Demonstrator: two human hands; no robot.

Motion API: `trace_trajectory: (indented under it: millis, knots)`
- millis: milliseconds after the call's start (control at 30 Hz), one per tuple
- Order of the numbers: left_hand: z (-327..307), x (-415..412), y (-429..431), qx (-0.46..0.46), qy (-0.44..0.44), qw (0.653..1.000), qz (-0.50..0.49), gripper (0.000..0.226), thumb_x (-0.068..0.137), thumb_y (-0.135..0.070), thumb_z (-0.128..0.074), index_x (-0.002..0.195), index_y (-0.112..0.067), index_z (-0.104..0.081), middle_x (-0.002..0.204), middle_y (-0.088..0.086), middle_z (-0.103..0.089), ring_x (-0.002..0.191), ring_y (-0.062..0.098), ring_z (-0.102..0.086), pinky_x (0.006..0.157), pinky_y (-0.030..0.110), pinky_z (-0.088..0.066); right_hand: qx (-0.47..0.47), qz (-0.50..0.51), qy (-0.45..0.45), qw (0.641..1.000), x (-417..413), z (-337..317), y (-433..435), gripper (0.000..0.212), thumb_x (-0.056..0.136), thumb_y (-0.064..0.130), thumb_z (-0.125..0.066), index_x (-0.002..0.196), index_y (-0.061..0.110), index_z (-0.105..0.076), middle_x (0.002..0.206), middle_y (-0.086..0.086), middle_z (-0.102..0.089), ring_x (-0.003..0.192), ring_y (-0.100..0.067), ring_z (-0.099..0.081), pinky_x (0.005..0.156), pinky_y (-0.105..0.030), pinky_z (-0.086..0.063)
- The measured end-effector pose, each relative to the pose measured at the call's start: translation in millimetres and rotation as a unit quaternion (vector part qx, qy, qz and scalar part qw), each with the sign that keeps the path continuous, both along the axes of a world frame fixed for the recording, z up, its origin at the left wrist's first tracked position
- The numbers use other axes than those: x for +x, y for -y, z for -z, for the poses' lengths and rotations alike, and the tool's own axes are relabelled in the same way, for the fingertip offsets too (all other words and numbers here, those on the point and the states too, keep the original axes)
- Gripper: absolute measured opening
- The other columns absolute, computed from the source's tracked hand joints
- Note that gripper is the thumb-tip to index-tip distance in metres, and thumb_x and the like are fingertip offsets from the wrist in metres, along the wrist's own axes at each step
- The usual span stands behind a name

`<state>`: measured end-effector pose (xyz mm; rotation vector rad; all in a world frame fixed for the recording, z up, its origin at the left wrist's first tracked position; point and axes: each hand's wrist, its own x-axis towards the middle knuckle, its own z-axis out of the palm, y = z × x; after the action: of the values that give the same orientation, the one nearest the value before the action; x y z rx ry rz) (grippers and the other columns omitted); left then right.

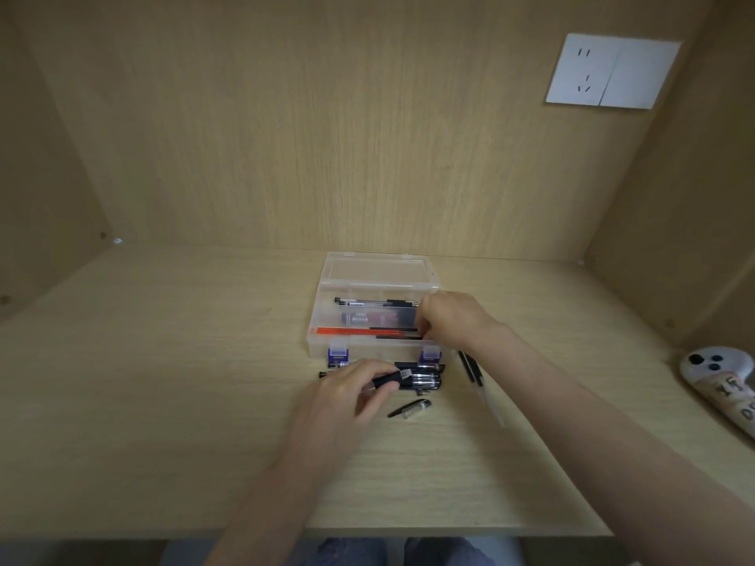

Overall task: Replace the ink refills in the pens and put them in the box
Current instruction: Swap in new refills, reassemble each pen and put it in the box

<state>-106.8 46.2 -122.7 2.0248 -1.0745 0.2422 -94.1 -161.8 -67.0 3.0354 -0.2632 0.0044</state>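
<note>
A clear plastic box (327, 304) with blue latches lies open on the wooden desk, its lid folded back. Inside lie a capped pen (367, 301), a pack of refills (374, 319) and a red refill (347, 331). My right hand (449, 320) reaches into the box's right end, fingers curled over the refills; what it holds is hidden. My left hand (355, 386) grips a black pen barrel (388, 377) in front of the box, beside a cluster of pens (427, 377). A loose pen cap (410, 408) lies just in front.
Two refills (474, 373) lie on the desk right of the pens, under my right forearm. A white controller (723, 381) rests at the right edge. A wall socket (608, 71) sits on the back panel. The desk's front edge runs below my forearms.
</note>
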Motion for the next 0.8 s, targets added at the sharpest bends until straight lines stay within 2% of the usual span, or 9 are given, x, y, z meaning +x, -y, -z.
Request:
trace_trajectory:
  millis: [267, 333, 400, 433, 500, 600, 667, 800]
  knots:
    - [1, 0, -1, -0.002, -0.017, 1.000, -0.013, 0.018, 0.086, -0.033, -0.061, 0.103, -0.029, -0.066, 0.088, -0.025, -0.060, 0.075, -0.006, -0.055, 0.065, 0.006, -0.038, -0.002, -0.025, 0.020, 0.999, -4, -3, 5, 0.015, 0.086, 0.019, -0.058, 0.098, 0.021, -0.067, 0.101, -0.002, -0.067, 0.094, -0.021, -0.060, 0.071, -0.028, -0.041]
    - [1, 0, -1, -0.009, -0.026, 0.999, -0.021, 0.016, 0.086, -0.034, -0.061, 0.102, -0.031, -0.065, 0.088, -0.024, -0.062, 0.076, -0.004, -0.057, 0.064, 0.008, -0.039, 0.053, -0.022, 0.049, 0.997, -12, -6, 6, 0.011, 0.086, 0.022, -0.059, 0.095, 0.020, -0.065, 0.097, -0.001, -0.068, 0.089, -0.019, -0.060, 0.072, -0.029, -0.045]
    - [1, 1, -1, -0.016, -0.033, 0.999, -0.023, 0.016, 0.086, -0.032, -0.062, 0.102, -0.031, -0.065, 0.089, -0.024, -0.062, 0.079, -0.003, -0.058, 0.066, 0.011, -0.042, 0.174, -0.005, 0.100, 0.980, -24, -12, 8, 0.006, 0.084, 0.022, -0.063, 0.089, 0.020, -0.064, 0.089, 0.000, -0.068, 0.083, -0.018, -0.062, 0.072, -0.033, -0.050]
    - [1, 1, 0, -0.020, -0.037, 0.999, -0.024, 0.016, 0.086, -0.032, -0.062, 0.102, -0.031, -0.065, 0.091, -0.024, -0.063, 0.080, -0.002, -0.058, 0.067, 0.012, -0.043, 0.255, 0.004, 0.128, 0.958, -30, -15, 8, 0.003, 0.083, 0.020, -0.065, 0.086, 0.020, -0.064, 0.085, 0.000, -0.068, 0.081, -0.017, -0.063, 0.072, -0.033, -0.051]
    - [0, 1, -1, -0.026, -0.039, 0.998, -0.030, 0.016, 0.086, -0.031, -0.063, 0.102, -0.030, -0.065, 0.092, -0.022, -0.064, 0.082, -0.002, -0.059, 0.069, 0.012, -0.044, 0.389, 0.011, 0.171, 0.905, -45, -22, 6, 0.005, 0.082, 0.016, -0.068, 0.084, 0.021, -0.067, 0.083, -0.001, -0.068, 0.077, -0.012, -0.062, 0.072, -0.024, -0.051]
    - [-1, 1, -1, -0.035, -0.050, 0.997, -0.039, 0.016, 0.086, -0.030, -0.064, 0.101, -0.029, -0.066, 0.087, -0.027, -0.061, 0.084, -0.003, -0.058, 0.069, 0.010, -0.042, 0.530, 0.000, 0.213, 0.821, -64, -26, 1, 0.006, 0.081, 0.013, -0.070, 0.085, 0.018, -0.071, 0.081, 0.003, -0.069, 0.076, -0.007, -0.060, 0.074, -0.014, -0.050]
    - [-1, 1, 0, -0.039, -0.058, 0.997, -0.044, 0.015, 0.085, -0.031, -0.064, 0.100, -0.029, -0.066, 0.085, -0.030, -0.059, 0.084, -0.005, -0.056, 0.068, 0.007, -0.040, 0.586, 0.000, 0.238, 0.774, -73, -24, -3, 0.009, 0.081, 0.012, -0.070, 0.086, 0.018, -0.072, 0.081, 0.007, -0.071, 0.076, -0.003, -0.062, 0.076, -0.013, -0.049]
    - [-2, 1, -1, -0.045, -0.075, 0.995, -0.048, 0.014, 0.086, -0.031, -0.063, 0.100, -0.031, -0.065, 0.086, -0.029, -0.060, 0.083, -0.006, -0.057, 0.067, 0.007, -0.040, 0.641, 0.016, 0.305, 0.704, -84, -16, -7, 0.008, 0.083, 0.011, -0.066, 0.085, 0.015, -0.071, 0.084, 0.011, -0.072, 0.073, 0.003, -0.060, 0.070, -0.006, -0.045]
